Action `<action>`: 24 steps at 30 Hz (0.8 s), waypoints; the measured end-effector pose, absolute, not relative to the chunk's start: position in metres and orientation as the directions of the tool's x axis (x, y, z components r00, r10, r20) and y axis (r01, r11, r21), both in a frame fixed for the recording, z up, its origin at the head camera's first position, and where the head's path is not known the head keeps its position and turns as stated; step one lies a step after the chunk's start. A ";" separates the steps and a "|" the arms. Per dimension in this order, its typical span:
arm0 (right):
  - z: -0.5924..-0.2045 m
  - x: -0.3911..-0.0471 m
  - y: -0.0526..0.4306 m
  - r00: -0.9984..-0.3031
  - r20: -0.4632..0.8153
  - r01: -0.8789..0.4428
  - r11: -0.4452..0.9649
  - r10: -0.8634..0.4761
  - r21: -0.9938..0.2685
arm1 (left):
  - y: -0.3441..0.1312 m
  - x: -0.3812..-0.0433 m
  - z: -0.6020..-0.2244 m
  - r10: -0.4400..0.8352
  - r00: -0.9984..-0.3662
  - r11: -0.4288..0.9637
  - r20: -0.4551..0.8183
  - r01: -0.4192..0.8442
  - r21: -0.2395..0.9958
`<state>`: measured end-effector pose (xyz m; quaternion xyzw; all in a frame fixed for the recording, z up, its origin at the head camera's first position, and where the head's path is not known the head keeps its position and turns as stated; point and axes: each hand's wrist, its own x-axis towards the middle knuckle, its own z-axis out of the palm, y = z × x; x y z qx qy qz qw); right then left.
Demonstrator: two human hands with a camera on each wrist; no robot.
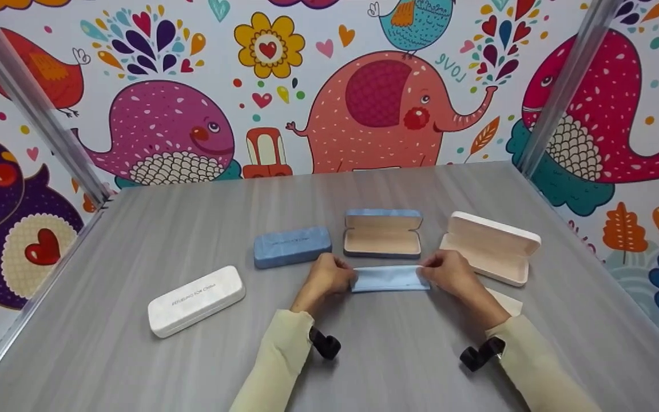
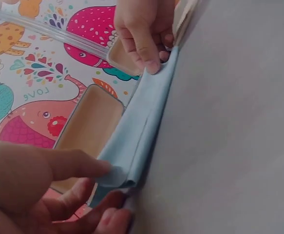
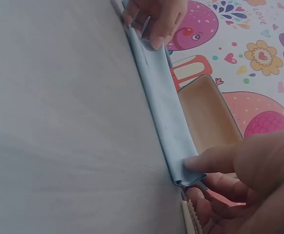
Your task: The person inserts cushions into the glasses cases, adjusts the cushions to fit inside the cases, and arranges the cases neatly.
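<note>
A light blue cloth (image 1: 391, 278), folded into a long flat strip, is stretched between both hands just above the table. My left hand (image 1: 329, 276) pinches its left end, thumb on top and fingers beneath, as the left wrist view shows. At the other end my right hand (image 1: 451, 271) pinches it the same way. Right behind the cloth stands an open blue glasses case (image 1: 382, 243) with a beige lining. The fold edges of the cloth (image 3: 163, 107) show along its length in the right wrist view.
A closed blue glasses case (image 1: 293, 247) lies behind my left hand. Farther left is a closed white glasses case (image 1: 197, 301) with printed lettering. An open white case (image 1: 492, 249) stands behind my right hand, and a cream cloth (image 1: 505, 302) lies partly under my right wrist.
</note>
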<state>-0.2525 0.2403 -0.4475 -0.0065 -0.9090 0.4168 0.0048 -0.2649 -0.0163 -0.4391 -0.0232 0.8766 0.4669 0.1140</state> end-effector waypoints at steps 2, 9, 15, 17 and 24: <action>-0.445 -0.253 0.240 -1.000 -0.004 0.003 0.645 -0.001 -0.764 | -0.019 -0.265 -0.438 0.078 -0.970 0.528 -0.231 -0.156 0.834; -0.442 -0.254 0.243 -0.999 -0.031 0.017 0.590 -0.014 -0.807 | -0.020 -0.269 -0.440 0.133 -0.945 0.335 -0.298 -0.241 0.911; -0.442 -0.256 0.245 -0.996 -0.089 0.066 0.488 -0.023 -0.870 | -0.019 -0.273 -0.441 0.147 -0.919 0.196 -0.366 -0.336 0.921; -0.442 -0.257 0.245 -0.992 -0.120 0.091 0.419 -0.043 -0.903 | -0.018 -0.274 -0.442 0.149 -0.913 0.134 -0.380 -0.362 0.922; -0.442 -0.259 0.248 -0.974 -0.201 0.179 0.180 -0.109 -0.967 | -0.019 -0.276 -0.447 0.150 -0.929 -0.026 -0.338 -0.345 0.938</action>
